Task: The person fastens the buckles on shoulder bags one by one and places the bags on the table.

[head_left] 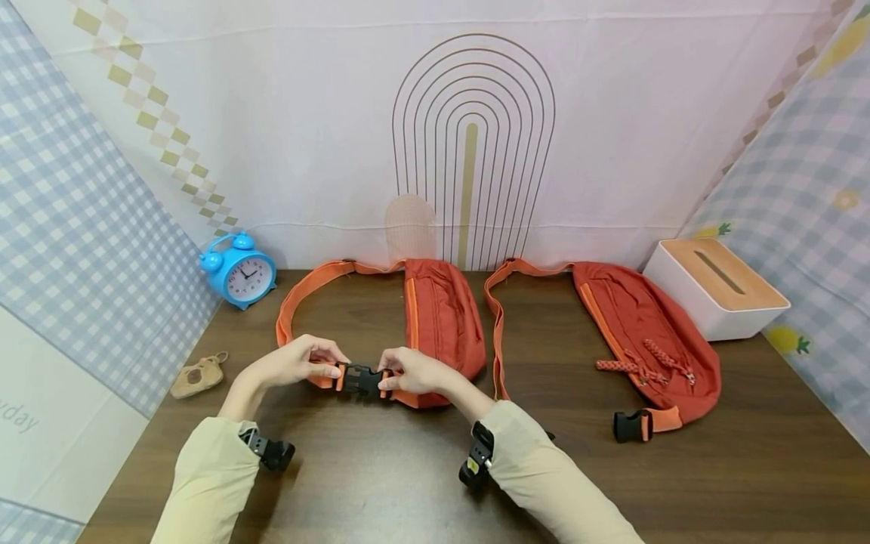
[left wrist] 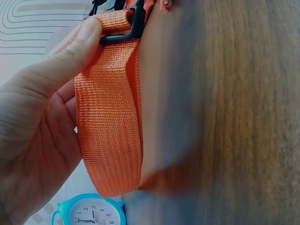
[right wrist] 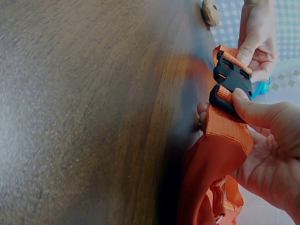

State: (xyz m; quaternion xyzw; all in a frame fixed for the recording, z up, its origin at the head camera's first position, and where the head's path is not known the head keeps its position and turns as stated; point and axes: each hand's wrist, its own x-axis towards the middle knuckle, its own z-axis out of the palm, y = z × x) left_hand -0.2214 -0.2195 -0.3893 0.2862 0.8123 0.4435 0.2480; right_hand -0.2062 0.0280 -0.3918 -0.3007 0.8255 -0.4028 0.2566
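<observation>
A red waist bag [head_left: 445, 317] lies on the table, its orange strap [left wrist: 110, 108] looping round to a black side-release buckle [head_left: 362, 380]. My left hand [head_left: 292, 361] pinches the strap at the buckle's left end, thumb on the webbing beside the black bar. At the other end my right hand [head_left: 418, 372] pinches the buckle where it meets the bag's short orange tab. In the right wrist view the two buckle halves [right wrist: 232, 77] sit in line, one against the other, between both hands. My right palm is partly behind the webbing there.
A second red waist bag [head_left: 652, 332] lies to the right with its black buckle half [head_left: 630, 426] loose. Behind it stands a white tissue box [head_left: 720, 321] with a wooden lid. On the left are a blue alarm clock [head_left: 246, 276] and a tan keychain pouch [head_left: 198, 376].
</observation>
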